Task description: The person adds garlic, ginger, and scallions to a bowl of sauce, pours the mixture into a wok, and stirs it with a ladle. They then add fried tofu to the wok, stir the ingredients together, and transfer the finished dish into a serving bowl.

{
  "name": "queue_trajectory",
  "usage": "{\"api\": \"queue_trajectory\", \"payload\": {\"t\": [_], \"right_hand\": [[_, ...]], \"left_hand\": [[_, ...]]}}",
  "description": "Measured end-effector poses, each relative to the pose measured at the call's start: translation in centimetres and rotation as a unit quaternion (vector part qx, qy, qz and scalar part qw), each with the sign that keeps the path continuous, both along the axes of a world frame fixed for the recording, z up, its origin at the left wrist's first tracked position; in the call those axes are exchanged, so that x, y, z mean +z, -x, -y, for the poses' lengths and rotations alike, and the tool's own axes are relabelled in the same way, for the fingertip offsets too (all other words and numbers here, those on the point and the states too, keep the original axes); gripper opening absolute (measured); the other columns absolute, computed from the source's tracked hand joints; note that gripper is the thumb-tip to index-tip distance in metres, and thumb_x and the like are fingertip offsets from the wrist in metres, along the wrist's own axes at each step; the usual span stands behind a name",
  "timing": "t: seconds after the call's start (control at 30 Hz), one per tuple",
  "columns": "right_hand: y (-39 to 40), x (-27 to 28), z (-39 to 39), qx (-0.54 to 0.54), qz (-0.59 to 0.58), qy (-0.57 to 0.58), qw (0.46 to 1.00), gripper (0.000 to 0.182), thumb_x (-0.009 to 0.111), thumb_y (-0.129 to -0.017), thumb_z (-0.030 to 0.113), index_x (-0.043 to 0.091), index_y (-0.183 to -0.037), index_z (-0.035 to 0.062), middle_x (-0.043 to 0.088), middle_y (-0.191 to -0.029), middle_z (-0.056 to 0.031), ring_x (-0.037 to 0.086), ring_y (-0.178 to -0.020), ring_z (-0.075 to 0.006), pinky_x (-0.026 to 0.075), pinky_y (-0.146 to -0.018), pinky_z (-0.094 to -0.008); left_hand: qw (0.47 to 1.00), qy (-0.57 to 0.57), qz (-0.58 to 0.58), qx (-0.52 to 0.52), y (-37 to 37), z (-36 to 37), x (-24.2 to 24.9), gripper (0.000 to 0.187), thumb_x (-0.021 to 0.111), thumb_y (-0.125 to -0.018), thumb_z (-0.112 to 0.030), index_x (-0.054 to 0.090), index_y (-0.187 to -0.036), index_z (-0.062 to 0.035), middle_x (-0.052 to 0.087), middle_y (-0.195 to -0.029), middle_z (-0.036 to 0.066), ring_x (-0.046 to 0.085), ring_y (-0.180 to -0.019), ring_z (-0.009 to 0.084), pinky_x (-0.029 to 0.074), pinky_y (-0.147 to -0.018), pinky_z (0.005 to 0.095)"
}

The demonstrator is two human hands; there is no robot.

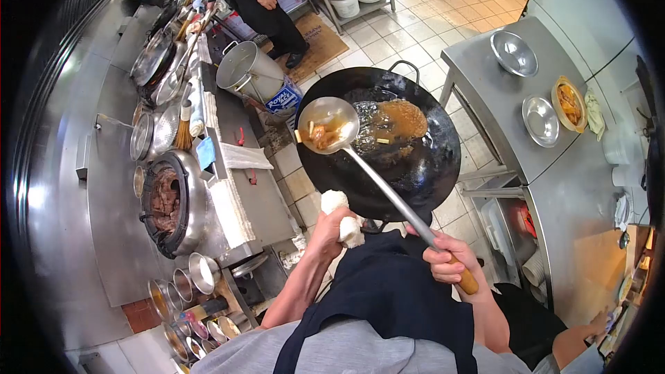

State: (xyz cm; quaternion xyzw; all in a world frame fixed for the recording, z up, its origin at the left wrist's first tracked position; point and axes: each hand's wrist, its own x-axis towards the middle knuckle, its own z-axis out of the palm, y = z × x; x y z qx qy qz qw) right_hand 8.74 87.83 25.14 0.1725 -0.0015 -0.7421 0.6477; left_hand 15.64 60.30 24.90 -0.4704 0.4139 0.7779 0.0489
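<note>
My right hand (450, 261) is wrapped round the wooden-ended handle of a long metal ladle (381, 183). The ladle's bowl holds brown sauce with chunks of food and is over the left part of a large black wok (422, 187). Brown sauce (398, 121) spreads across the wok's far side, with a few pale pieces in it. My left hand (331, 230) is closed on a folded white cloth (351, 230) at the wok's near edge. Whether it grips the wok's near handle through the cloth is hidden.
On the left is a stove range with a round burner (166, 201). A tall metal pot (253, 73) stands beyond it. Metal bowls (514, 54) and a dish of food (569, 104) sit on the right counter (478, 62). Another person (260, 0) stands at the back; another's hand (597, 325) shows lower right.
</note>
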Motion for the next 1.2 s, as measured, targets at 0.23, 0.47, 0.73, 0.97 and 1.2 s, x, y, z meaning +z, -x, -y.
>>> {"api": "queue_trajectory", "payload": {"t": [0.23, 0.47, 0.73, 0.97, 1.2], "right_hand": [[-0.2, -0.1, -1.7, -0.026, 0.010, -0.036, 0.999, 0.051, 0.043, -0.101, 0.014, 0.027, -0.149, 0.0104, 0.038, -0.061, 0.0009, 0.038, -0.035, -0.0035, 0.037, -0.030, -0.0208], [3.3, 3.8, -1.7, 0.023, -0.295, -0.308, 0.904, 0.054, 0.049, -0.094, 0.008, 0.031, -0.146, 0.0091, 0.042, -0.061, 0.0018, 0.039, -0.036, -0.0059, 0.035, -0.031, -0.0213], [0.2, 4.7, 1.1, 0.078, -0.341, -0.330, 0.877, 0.055, 0.052, -0.094, 0.008, 0.031, -0.144, 0.0101, 0.043, -0.062, 0.0015, 0.043, -0.038, -0.0077, 0.039, -0.033, -0.0232], [-0.6, 3.6, -0.4, 0.038, -0.115, -0.085, 0.989, 0.050, 0.039, -0.099, 0.007, 0.029, -0.148, 0.0116, 0.037, -0.063, -0.0003, 0.038, -0.038, -0.0053, 0.036, -0.031, -0.0213], [-2.3, 3.1, -2.7, 0.049, -0.130, -0.118, 0.983, 0.054, 0.044, -0.100, 0.012, 0.026, -0.151, 0.0157, 0.035, -0.064, 0.0023, 0.035, -0.038, -0.0021, 0.034, -0.029, -0.0192]], "left_hand": [[0.999, -0.038, -0.010, 0.002, -0.8, 1.5, 0.4, 0.022, 0.059, -0.074, -0.002, 0.051, -0.094, -0.0030, 0.060, -0.074, 0.012, 0.066, -0.063, 0.0276, 0.053, -0.051, 0.0420], [0.999, 0.006, -0.023, 0.027, -1.0, 1.8, 2.0, 0.021, 0.060, -0.074, -0.002, 0.051, -0.094, -0.0020, 0.059, -0.074, 0.011, 0.066, -0.064, 0.0275, 0.053, -0.055, 0.0407], [0.996, 0.066, -0.062, -0.010, 1.1, -0.7, 2.1, 0.015, 0.056, -0.074, 0.000, 0.056, -0.089, -0.0015, 0.061, -0.070, 0.010, 0.064, -0.059, 0.0218, 0.054, -0.048, 0.0372], [0.995, 0.084, -0.051, 0.022, 0.0, -1.6, 0.5, 0.016, 0.058, -0.074, 0.001, 0.054, -0.090, -0.0013, 0.061, -0.073, 0.009, 0.064, -0.061, 0.0211, 0.050, -0.050, 0.0347], [0.999, -0.033, -0.024, 0.013, -4.1, 2.7, -2.7, 0.024, 0.056, -0.091, -0.024, 0.062, -0.096, -0.0008, 0.068, -0.087, 0.011, 0.068, -0.076, 0.0231, 0.057, -0.064, 0.0357]]}}
